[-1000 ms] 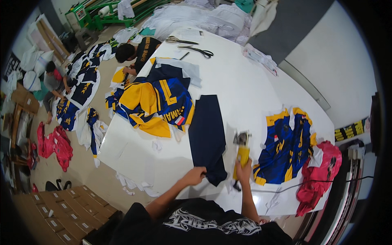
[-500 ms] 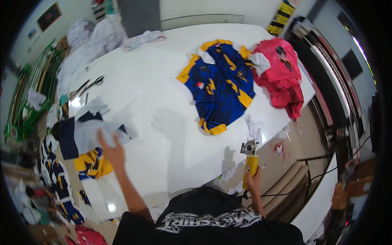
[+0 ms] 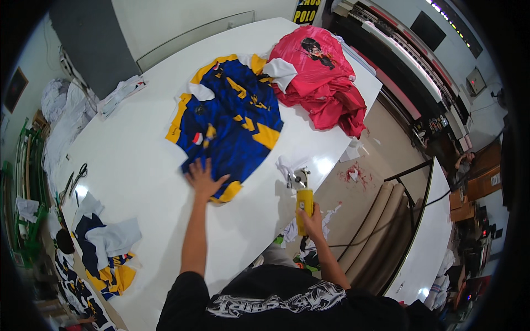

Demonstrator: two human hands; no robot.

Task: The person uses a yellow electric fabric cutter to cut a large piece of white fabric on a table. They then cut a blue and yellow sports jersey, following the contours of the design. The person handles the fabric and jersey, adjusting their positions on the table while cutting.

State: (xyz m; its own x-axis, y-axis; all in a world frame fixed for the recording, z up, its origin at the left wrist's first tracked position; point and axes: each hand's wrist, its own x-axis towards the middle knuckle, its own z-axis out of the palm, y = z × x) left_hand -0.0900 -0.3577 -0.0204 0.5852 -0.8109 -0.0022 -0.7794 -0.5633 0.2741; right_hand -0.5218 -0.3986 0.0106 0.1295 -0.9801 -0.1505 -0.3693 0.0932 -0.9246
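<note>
My left hand (image 3: 203, 181) rests with spread fingers on the lower edge of a blue and yellow jersey (image 3: 232, 121) laid out on the white table (image 3: 149, 204). In my right hand (image 3: 312, 222) is a yellow handheld rotary fabric cutter (image 3: 304, 207), its round metal blade head pointing away from me. The cutter is near the table's right edge, apart from the jersey. A heap of pink-red printed fabric (image 3: 320, 77) lies against the jersey's far right side. Next to the cutter's head is a white fabric scrap (image 3: 290, 165).
Scissors (image 3: 81, 171) lie at the table's left, beyond a pile of grey, navy and yellow fabric pieces (image 3: 113, 243). A dark cable (image 3: 364, 240) trails right from the cutter. Brown rolls (image 3: 370, 226) stand below the right edge. A long machine (image 3: 386, 66) is behind.
My left hand has moved from over the grey fabric pieces on the left to the jersey's lower edge. My right hand still holds the cutter. The whole view has turned rightward.
</note>
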